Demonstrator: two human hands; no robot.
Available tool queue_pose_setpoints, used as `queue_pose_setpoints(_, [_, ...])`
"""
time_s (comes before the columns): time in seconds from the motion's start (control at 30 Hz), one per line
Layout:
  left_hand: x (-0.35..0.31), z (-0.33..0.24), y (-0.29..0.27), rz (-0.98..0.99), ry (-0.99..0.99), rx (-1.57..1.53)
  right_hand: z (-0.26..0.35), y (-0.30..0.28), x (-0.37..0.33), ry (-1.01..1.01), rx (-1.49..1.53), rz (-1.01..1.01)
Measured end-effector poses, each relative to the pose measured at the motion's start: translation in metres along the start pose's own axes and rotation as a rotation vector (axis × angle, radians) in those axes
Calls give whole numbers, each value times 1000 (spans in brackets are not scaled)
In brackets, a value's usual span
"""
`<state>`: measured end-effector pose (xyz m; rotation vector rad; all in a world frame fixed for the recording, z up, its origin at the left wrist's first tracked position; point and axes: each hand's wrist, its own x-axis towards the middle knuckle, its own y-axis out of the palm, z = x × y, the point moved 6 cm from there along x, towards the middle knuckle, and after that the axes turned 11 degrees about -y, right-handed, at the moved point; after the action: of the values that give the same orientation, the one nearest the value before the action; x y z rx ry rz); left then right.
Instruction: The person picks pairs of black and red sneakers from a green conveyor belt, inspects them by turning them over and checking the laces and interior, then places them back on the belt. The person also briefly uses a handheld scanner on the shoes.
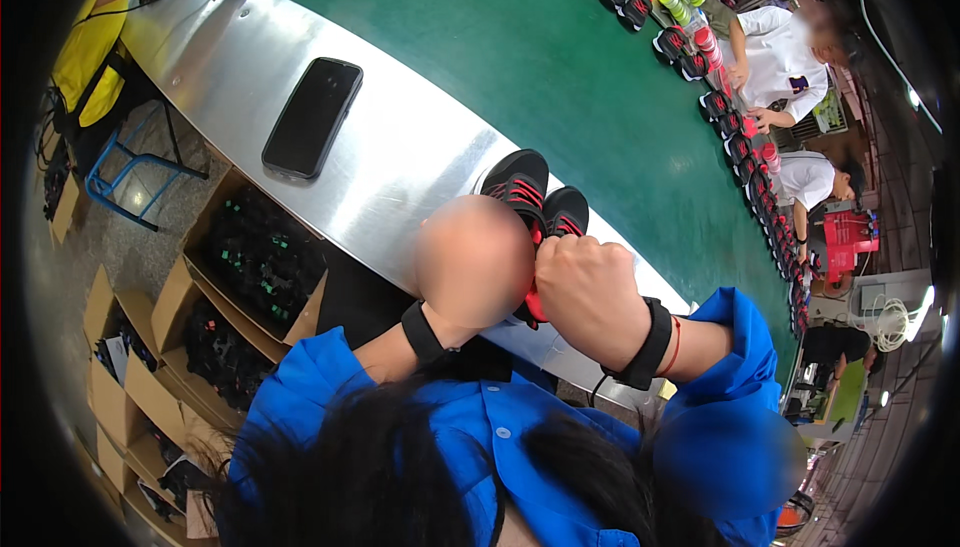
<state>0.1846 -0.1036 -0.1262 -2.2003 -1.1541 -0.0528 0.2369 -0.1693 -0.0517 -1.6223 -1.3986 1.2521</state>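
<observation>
The green belt (480, 77) takes up the most room, with the metal ledge (220, 57) along its near side. At the belt-side edge of that ledge, right in front of the worker, is a pair of black shoes (518, 175), side by side and laces up, the left one reaching a little farther out. To work on them well, I would keep both soles steady, brace with one hand while the other does the fine work, and pull evenly so that neither shoe twists or slides onto the belt. The toes point away from the body, toward the belt; the long axis of each runs outward from the worker, crossing the ledge at a slant, though the heels are hidden by the hands.

The left hand (475, 252) is at the left shoe, but blurred: I cannot tell whether its fingers are spread or pinching. The right hand (590, 282) has its fingers curled tight, seemingly pinching the back of the right shoe; the exact hold is hidden. The phone (313, 117) lies well apart, to the left. Smallest are the red laces (522, 190) across the uppers
</observation>
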Motion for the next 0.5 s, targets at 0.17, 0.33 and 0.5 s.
queue_pose_setpoints(0.17, [0,0,-3,10,-19,-21,-15,0,-25,101,184,-60])
queue_pose_setpoints(0.33, [-3,4,-11,16,-33,-17,-26,5,-57,235,333,-119])
queue_pose_setpoints(0.5, [-6,7,-19,26,-4,51,-37,22,-90,365,400,-208])
